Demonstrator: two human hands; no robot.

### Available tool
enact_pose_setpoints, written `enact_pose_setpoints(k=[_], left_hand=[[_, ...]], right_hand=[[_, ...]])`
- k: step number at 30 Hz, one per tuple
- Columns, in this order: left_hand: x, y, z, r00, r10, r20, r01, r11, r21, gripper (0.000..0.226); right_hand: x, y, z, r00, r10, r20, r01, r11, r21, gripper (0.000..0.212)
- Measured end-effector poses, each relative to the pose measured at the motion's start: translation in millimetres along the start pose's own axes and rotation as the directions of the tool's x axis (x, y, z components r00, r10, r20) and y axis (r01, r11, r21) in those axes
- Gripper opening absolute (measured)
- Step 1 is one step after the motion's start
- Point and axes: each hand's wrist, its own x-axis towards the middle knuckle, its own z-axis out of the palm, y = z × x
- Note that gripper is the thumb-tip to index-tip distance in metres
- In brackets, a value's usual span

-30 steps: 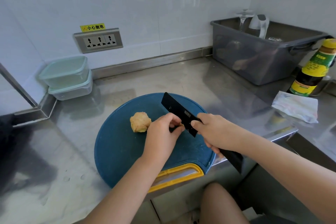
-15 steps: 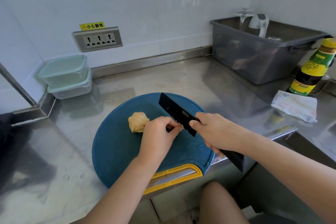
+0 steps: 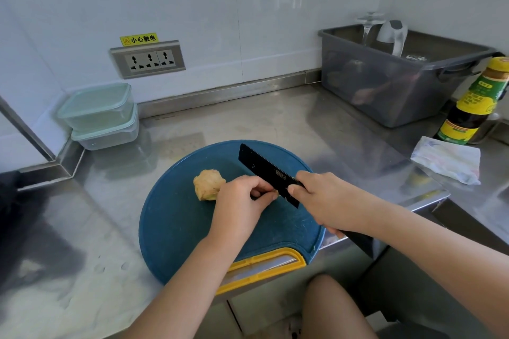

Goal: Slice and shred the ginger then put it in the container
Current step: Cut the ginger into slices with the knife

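Mid-frame: right hand (image 3: 327, 201) grips the knife (image 3: 264, 170), left hand (image 3: 242, 198) pinches a ginger (image 3: 275, 193) bit, it seems, beside the blade — keep it tucked, slice thin.

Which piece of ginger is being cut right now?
The small piece pinched by the left hand against the knife, not the big lump lying beside it on the board.

A stainless steel counter (image 3: 275, 118) is carrying a round blue cutting board (image 3: 176, 223), which is overhanging the near edge. A stack of two lidded containers (image 3: 106, 133) is sitting in the far left corner. A grey bin (image 3: 385, 91) is standing at the far right, a folded cloth (image 3: 446, 159) is lying nearer, and a bottle (image 3: 468, 118) is standing just behind the cloth.
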Motion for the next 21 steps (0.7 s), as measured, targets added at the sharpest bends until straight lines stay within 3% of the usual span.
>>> enact_pose_setpoints(k=[4,9,13,17,21], left_hand=[[-0.7,1.6,-2.2,1.0,-0.02,0.002,0.02,1.0,-0.015,0.004],[-0.6,1.9,-1.8,0.999,-0.034,-0.015,0.034,0.999,-0.036,0.02],[-1.2,1.4,-0.7,1.0,-0.003,0.004,0.003,1.0,0.002,0.018],[-0.3,0.3,0.3,0.999,0.02,0.027,-0.021,0.998,0.061,0.011],[-1.2,3.1,-0.8,1.0,-0.019,0.011,0.017,0.987,0.16,0.014]], right_hand=[[-0.5,-0.5,2.0,1.0,0.011,0.015,-0.011,1.0,0.028,0.027],[-1.8,-0.4,2.3,0.999,0.016,0.04,-0.018,0.999,0.047,0.027],[-2.0,3.4,1.5,0.998,0.049,0.04,-0.052,0.994,0.097,0.028],[-2.6,4.7,1.2,0.998,0.052,0.029,-0.053,0.998,0.033,0.028],[-3.2,7.5,1.4,0.997,0.074,0.034,-0.077,0.993,0.094,0.029]])
